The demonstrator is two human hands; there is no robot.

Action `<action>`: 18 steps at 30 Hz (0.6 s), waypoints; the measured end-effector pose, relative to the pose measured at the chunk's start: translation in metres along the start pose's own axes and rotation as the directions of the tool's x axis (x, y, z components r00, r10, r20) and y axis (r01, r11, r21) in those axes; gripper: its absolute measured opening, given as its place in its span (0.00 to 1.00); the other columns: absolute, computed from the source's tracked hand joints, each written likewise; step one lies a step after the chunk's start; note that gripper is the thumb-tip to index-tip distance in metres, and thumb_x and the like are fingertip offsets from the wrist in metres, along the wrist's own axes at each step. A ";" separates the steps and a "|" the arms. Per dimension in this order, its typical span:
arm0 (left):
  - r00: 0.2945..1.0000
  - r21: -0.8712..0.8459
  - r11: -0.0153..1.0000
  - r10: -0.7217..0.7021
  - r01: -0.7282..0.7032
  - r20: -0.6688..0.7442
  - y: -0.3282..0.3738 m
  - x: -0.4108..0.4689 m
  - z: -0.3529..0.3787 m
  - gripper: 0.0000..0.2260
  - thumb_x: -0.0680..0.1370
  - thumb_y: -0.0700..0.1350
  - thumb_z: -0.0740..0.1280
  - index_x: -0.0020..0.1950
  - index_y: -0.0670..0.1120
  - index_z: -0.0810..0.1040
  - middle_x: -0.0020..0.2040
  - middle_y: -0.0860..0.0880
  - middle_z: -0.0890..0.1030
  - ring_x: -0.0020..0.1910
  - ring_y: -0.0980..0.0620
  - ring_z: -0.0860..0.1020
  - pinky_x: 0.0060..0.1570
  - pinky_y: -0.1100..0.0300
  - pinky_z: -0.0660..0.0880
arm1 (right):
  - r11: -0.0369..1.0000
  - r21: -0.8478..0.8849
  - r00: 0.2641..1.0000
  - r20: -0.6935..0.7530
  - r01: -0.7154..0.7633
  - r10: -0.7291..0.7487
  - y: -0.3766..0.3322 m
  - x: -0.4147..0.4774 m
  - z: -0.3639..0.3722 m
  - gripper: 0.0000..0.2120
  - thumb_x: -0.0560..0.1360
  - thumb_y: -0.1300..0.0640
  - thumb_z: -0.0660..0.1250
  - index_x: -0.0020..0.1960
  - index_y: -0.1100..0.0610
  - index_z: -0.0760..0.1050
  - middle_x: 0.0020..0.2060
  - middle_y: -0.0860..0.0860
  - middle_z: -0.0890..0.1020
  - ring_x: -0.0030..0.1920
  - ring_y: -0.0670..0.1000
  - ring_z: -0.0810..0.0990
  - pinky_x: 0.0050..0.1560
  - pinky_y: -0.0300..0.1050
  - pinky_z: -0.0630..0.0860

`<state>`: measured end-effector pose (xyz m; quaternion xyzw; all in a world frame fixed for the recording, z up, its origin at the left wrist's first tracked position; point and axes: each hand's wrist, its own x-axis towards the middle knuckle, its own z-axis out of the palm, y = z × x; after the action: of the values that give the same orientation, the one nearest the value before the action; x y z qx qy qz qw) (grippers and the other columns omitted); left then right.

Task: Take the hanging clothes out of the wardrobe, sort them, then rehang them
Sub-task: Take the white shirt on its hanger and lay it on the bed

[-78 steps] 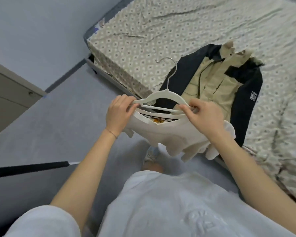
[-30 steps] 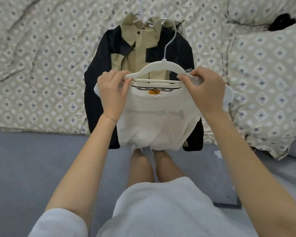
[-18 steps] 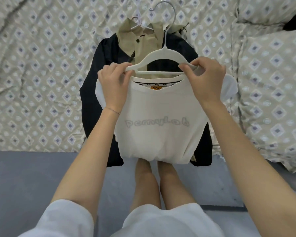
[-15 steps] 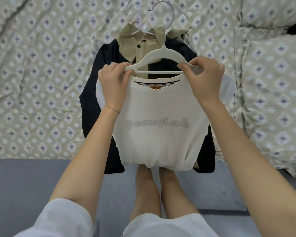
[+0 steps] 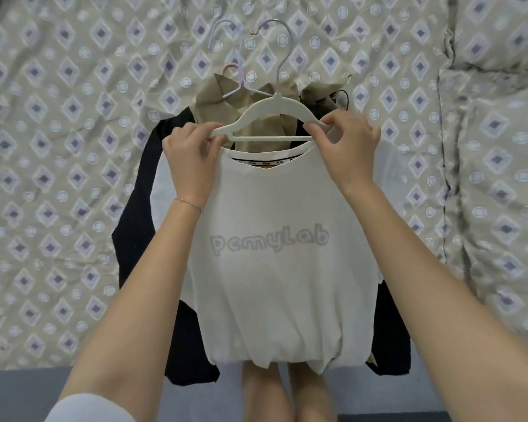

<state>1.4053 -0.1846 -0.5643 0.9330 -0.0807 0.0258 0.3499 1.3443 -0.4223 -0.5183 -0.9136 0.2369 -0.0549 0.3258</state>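
Now that I face the bed: the white T-shirt (image 5: 275,269) hangs at full length in front of me, print outward, no longer bunched up as it was a couple of seconds back.
Left hand (image 5: 189,153): fingers curled over the left end of the white hanger (image 5: 256,112), with the shirt's shoulder caught under them.
Right hand (image 5: 345,147): thumb and fingertips pinching the hanger's right end, a firm grasp, nothing let go.
White hanger: level, metal hook pointing away from me up the bed, crossbar bare above the neckline.
T-shirt's place: in the air over the black-and-beige jacket (image 5: 137,239), covering its middle; whether the hem touches it I cannot tell.
Jacket: flat on the patterned bedcover (image 5: 58,147), on its own pale hanger (image 5: 238,77) (hook just left of mine), dark sleeves showing either side of the shirt.
Pillow (image 5: 500,208): off to the right, near the jacket's sleeve.
What changed: I've swung round from the bed's corner to square on, and the shirt has dropped straight and lined up over the jacket.
What it means: this one is out of the wardrobe; I judge we're sorting, with it going on top of the pile.
Next: lower both ends together so the two hooks lie side by side and don't tangle.
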 end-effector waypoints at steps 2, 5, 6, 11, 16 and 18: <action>1.000 0.014 1.000 -0.020 0.019 0.001 -0.013 -0.002 0.014 0.08 0.78 0.50 0.68 0.52 0.50 0.84 0.41 0.51 0.79 0.42 0.50 0.74 0.50 0.60 0.59 | 0.999 -0.033 0.999 0.040 0.005 -0.004 0.012 0.003 0.017 0.12 0.76 0.43 0.65 0.43 0.51 0.77 0.41 0.45 0.80 0.47 0.48 0.74 0.51 0.41 0.55; 1.000 0.053 0.998 -0.022 0.021 0.018 -0.025 -0.005 0.030 0.08 0.78 0.50 0.67 0.52 0.51 0.84 0.42 0.51 0.80 0.43 0.49 0.74 0.50 0.60 0.58 | 0.998 -0.064 0.998 0.058 0.013 -0.009 0.029 0.005 0.038 0.11 0.78 0.46 0.64 0.48 0.52 0.79 0.43 0.47 0.80 0.49 0.51 0.74 0.52 0.41 0.55; 1.000 0.061 0.998 -0.026 0.025 0.015 -0.030 -0.005 0.035 0.08 0.78 0.50 0.67 0.52 0.51 0.84 0.43 0.51 0.80 0.44 0.50 0.74 0.50 0.60 0.58 | 0.997 -0.072 0.998 0.057 0.024 -0.019 0.033 0.005 0.044 0.11 0.78 0.46 0.63 0.49 0.52 0.79 0.44 0.48 0.80 0.49 0.52 0.74 0.53 0.41 0.56; 0.998 0.055 0.996 -0.066 0.066 -0.016 -0.046 -0.002 0.056 0.09 0.78 0.51 0.67 0.55 0.52 0.83 0.48 0.50 0.79 0.49 0.49 0.74 0.55 0.61 0.59 | 0.986 -0.137 0.995 0.050 0.090 -0.084 0.049 0.009 0.067 0.13 0.78 0.50 0.63 0.60 0.51 0.80 0.50 0.52 0.77 0.53 0.55 0.73 0.62 0.45 0.60; 0.993 0.050 0.999 -0.014 0.020 -0.119 -0.060 -0.011 0.066 0.09 0.79 0.47 0.67 0.57 0.49 0.83 0.53 0.48 0.79 0.54 0.47 0.73 0.59 0.55 0.67 | 0.950 -0.273 0.979 0.176 0.149 -0.103 0.062 0.002 0.074 0.25 0.79 0.48 0.63 0.74 0.50 0.68 0.67 0.55 0.71 0.70 0.57 0.66 0.75 0.58 0.53; 0.989 0.052 0.999 0.025 -0.017 -0.143 -0.060 -0.021 0.063 0.13 0.79 0.43 0.67 0.62 0.48 0.81 0.59 0.45 0.78 0.60 0.49 0.72 0.64 0.45 0.68 | 0.937 -0.316 0.977 0.190 0.150 -0.093 0.059 -0.008 0.071 0.28 0.79 0.48 0.63 0.77 0.50 0.62 0.74 0.55 0.65 0.76 0.57 0.58 0.77 0.57 0.47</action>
<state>1.3939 -0.1788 -0.6530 0.9363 -0.0645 0.0985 0.3309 1.3316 -0.4180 -0.6103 -0.9693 0.1566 0.0444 0.1842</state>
